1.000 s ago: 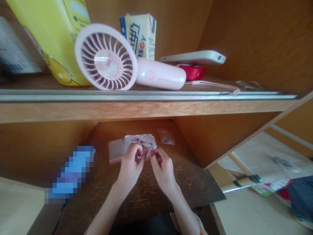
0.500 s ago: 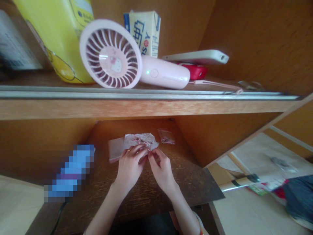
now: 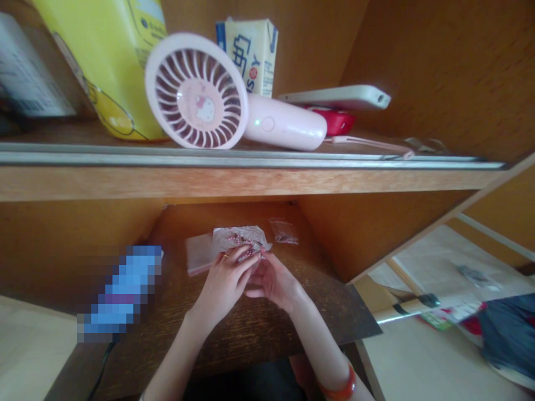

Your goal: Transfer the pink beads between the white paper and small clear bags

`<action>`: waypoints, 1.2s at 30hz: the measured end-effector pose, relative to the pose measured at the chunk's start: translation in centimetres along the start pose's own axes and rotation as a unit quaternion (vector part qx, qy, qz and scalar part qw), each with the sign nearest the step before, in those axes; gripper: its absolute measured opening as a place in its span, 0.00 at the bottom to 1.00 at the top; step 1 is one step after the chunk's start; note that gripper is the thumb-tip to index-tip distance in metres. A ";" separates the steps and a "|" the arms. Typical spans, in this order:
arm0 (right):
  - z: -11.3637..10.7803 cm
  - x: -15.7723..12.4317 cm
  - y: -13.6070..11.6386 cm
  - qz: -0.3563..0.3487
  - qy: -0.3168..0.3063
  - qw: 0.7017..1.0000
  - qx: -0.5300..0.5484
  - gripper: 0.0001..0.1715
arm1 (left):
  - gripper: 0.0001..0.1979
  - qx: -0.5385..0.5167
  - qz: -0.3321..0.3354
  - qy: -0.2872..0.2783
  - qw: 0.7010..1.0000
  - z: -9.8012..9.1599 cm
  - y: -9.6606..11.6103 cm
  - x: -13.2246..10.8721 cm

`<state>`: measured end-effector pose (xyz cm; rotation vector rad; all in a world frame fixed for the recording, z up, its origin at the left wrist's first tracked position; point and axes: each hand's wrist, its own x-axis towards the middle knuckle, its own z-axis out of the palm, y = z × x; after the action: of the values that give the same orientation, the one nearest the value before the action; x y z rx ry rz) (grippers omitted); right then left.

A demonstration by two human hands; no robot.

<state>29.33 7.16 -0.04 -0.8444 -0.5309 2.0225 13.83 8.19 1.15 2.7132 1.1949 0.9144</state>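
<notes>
My left hand [image 3: 229,275] reaches over the front edge of a crumpled white tissue [image 3: 228,236] with small pink and dark beads on it. Its fingers bend together in a pinch, and whatever they hold is too small to make out. Close against it is my right hand [image 3: 281,283], palm turned inward and fingers apart, with one fingertip near the left fingertips. Left of the tissue lies a flat clear plastic bag [image 3: 198,255]. A small zip bag [image 3: 285,231] with tiny pieces inside rests behind to the right.
Above the dark desk [image 3: 167,312] runs a shelf edge [image 3: 251,181]. On that shelf are a pink handheld fan [image 3: 288,123], a yellow container [image 3: 112,72], a drink carton [image 3: 267,61] and a white device [image 3: 343,97]. A blurred-out blue object [image 3: 125,289] is at left.
My right hand has rolled over and its fingers have spread from their earlier pinch. My left hand has shifted slightly right. The view has moved a little.
</notes>
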 end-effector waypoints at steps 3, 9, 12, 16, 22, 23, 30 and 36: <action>0.1 0.1 -0.4 -0.013 0.004 0.999 0.046 0.14 | 0.15 -0.025 -0.002 0.001 1.000 -0.4 0.4 0.1; 0.6 0.5 -0.7 -0.031 -0.021 0.994 0.098 0.11 | 0.08 -0.041 -0.039 0.020 0.998 -0.5 0.7 0.0; 0.6 0.7 -0.7 -0.018 -0.016 0.993 0.112 0.12 | 0.04 -0.026 -0.049 0.049 0.997 -0.3 0.4 -0.1; 0.4 0.7 -0.9 -0.018 0.004 0.990 0.138 0.16 | 0.04 -0.020 -0.058 0.116 0.991 -0.3 0.0 -0.2; 0.3 0.6 -1.4 -0.015 0.030 0.991 0.133 0.21 | 0.03 -0.075 -0.055 0.124 0.988 -0.6 0.2 -0.1; 0.3 0.7 -1.4 -0.016 0.031 0.990 0.137 0.22 | 0.03 -0.084 -0.057 0.119 0.988 -0.6 0.3 0.0; 0.1 1.1 -1.6 -0.019 0.066 0.983 0.170 0.21 | 0.03 -0.110 -0.054 0.078 0.989 -0.9 0.6 0.3; -0.1 1.5 -1.9 -0.041 0.067 0.983 0.167 0.21 | 0.03 -0.111 -0.041 0.069 0.990 -1.1 0.7 0.3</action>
<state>29.84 9.47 0.48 -0.7331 -0.1402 1.8939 13.89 7.68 2.36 2.4431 1.1398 1.1647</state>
